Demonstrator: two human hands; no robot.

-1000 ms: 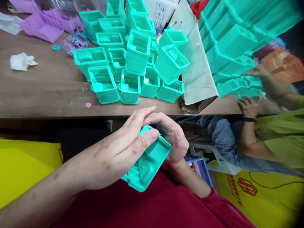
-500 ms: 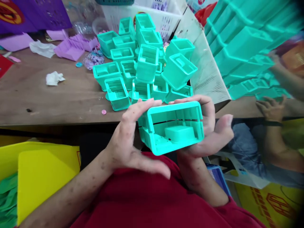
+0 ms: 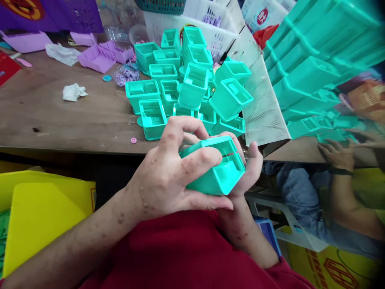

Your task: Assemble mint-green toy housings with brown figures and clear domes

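Observation:
I hold one teal plastic box (image 3: 221, 176) in front of my chest, just below the table's front edge. My left hand (image 3: 168, 176) wraps over its left side and top, fingers curled onto it. My right hand (image 3: 248, 170) cups it from behind and below; only its fingers and palm edge show. The box's open end faces right and toward me. On the wooden table (image 3: 75, 120) right behind stands a pile of like teal boxes (image 3: 186, 88).
A small pink disc (image 3: 133, 140) lies near the table edge. Crumpled white paper (image 3: 73, 92), purple parts (image 3: 99, 58) and a white basket (image 3: 207, 24) sit farther back. A cardboard flap (image 3: 264, 108) and stacked teal boxes (image 3: 313, 60) are at right, where another person's hands (image 3: 338, 154) work. Yellow sheets (image 3: 42, 212) lie at left.
I have turned the teal box so its open side now points right. My left hand went from the box's left edge to over its top. The view tilted up slightly.

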